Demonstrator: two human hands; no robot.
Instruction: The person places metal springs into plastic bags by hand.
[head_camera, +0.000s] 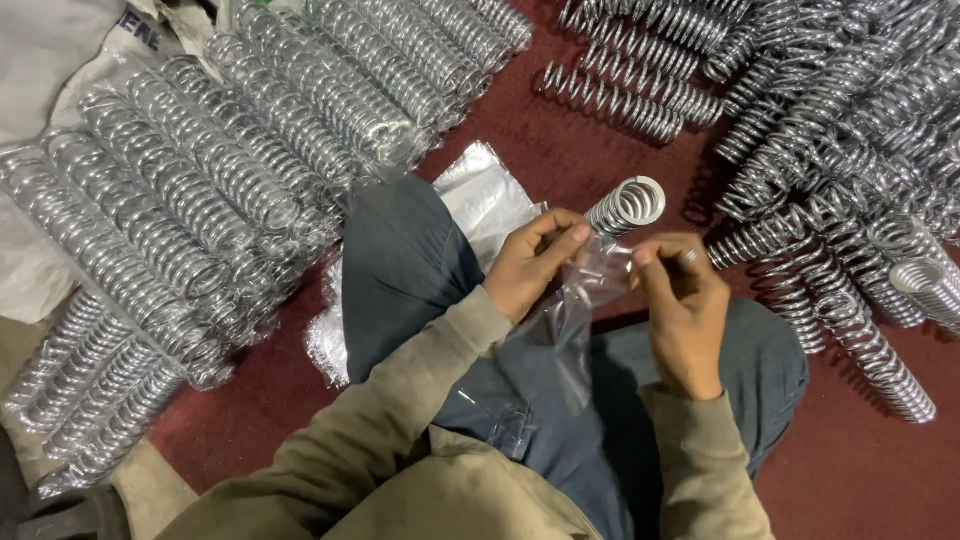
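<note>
Both hands, left hand (530, 272) and right hand (684, 315), are pinching a clear plastic sleeve (565, 320) between their fingers, around a shiny coiled metal spring (628, 207).

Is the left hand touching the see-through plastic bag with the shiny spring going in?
Touching. The head view shows the left hand's fingers pinching the edge of the clear plastic bag beside the metal coil spring.

Dim overhead light, glinting metal, sharp focus throughout.
</note>
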